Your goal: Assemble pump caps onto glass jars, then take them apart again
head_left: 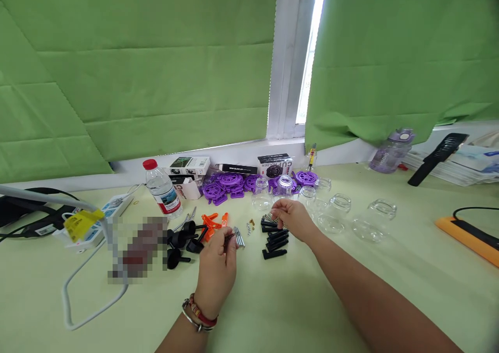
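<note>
My left hand (218, 254) is closed, fingers curled over a small dark piece that I cannot make out. Right beside its fingertips lie several thin silver metal rods (239, 237). My right hand (295, 219) pinches its thumb and fingers together over a pile of small metal pieces (268, 218); whatever is in the pinch is too small to name. Below it several black plastic parts (276, 240) lie in a column. Tiny brass and silver bits (250, 225) sit between the two hands. Orange plastic clips (212, 224) and black scoop-shaped parts (180, 241) are left of my left hand.
Purple plastic wheels (230, 181) lie along the back by small boxes (275, 166). Clear glass-like cups (331, 220) stand at the right. A water bottle (161, 189), power strip (117, 207) and white cable (70, 296) are on the left. A black comb (438, 158) lies far right.
</note>
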Demonstrator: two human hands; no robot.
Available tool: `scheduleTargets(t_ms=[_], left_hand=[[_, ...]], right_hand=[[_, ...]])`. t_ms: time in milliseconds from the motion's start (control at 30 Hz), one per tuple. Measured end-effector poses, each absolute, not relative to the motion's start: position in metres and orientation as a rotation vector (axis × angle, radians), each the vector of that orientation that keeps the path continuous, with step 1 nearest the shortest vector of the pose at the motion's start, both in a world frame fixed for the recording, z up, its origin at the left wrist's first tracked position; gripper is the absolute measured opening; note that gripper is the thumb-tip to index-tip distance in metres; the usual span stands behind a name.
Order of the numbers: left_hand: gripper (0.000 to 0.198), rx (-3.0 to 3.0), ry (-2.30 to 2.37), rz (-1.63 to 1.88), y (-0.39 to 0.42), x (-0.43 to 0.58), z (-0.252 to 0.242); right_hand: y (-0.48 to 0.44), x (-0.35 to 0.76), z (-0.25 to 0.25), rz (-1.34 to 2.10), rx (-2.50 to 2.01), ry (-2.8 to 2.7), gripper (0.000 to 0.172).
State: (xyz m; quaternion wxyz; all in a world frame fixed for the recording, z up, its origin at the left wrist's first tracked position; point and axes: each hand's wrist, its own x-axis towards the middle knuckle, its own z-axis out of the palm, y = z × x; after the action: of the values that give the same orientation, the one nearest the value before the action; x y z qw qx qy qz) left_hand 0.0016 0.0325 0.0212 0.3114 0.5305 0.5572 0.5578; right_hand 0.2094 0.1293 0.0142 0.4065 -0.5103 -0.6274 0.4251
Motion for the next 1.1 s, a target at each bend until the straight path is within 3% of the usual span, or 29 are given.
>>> scheduleTargets(t_ms=[133,533,1100], left_hand=[[0.018,1.436,1.459,1.441,0.031,0.003,0.019],[0.017,1.457,1.456,1.436,0.031,0.004,0.020],[0.016,1.686,1.553,1.358,0.030,0.006,0.021]], right_hand=[[0.155,0.220,0.008,0.672,-1.451,-2.045,0.020],[0.174,0.209,-0.003,0.463,-1.397,-2.394,0.024],[0.173,0.209,-0.014,0.526,-1.270,-2.412,0.019]])
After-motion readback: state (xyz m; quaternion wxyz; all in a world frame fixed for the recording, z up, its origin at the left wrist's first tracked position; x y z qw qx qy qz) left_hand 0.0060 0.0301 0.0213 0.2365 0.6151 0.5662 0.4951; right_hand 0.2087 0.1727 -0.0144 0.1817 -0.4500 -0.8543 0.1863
